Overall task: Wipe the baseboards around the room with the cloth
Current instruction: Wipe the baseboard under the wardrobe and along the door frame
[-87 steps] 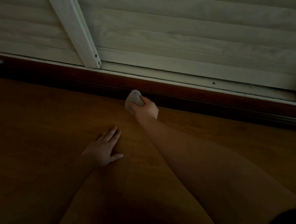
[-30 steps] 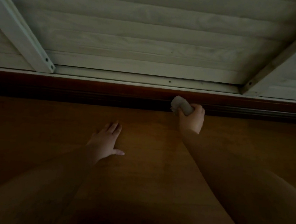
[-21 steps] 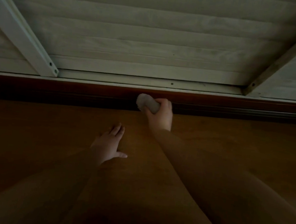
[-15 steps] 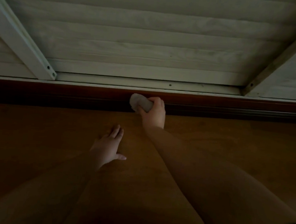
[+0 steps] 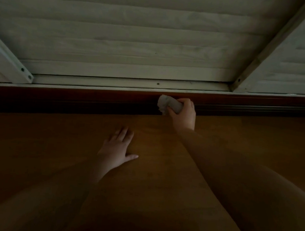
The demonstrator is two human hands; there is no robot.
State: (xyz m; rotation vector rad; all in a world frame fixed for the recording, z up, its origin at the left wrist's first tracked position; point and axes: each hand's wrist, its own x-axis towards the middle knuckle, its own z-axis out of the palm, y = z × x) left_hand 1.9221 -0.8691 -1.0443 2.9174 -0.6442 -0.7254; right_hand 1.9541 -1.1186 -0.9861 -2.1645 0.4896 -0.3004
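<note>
A dark reddish-brown baseboard [image 5: 74, 99] runs across the view where the wooden floor meets a white frame. My right hand [image 5: 184, 114] grips a bunched white cloth [image 5: 167, 103], and the cloth is pressed against the baseboard just right of centre. My left hand [image 5: 116, 149] lies flat on the floor with straight fingers, palm down, a short way in front of the baseboard and to the left of my right arm.
Above the baseboard stands a white sliding frame [image 5: 113, 84] with a lowered slatted shutter [image 5: 137, 38] behind it. Two slanted white frame bars [image 5: 8, 62] [image 5: 267, 56] flank the panel. The wooden floor [image 5: 257, 145] is dim.
My right hand slid the cloth left along the baseboard, then back a little to the right. My left hand has stayed planted on the floor.
</note>
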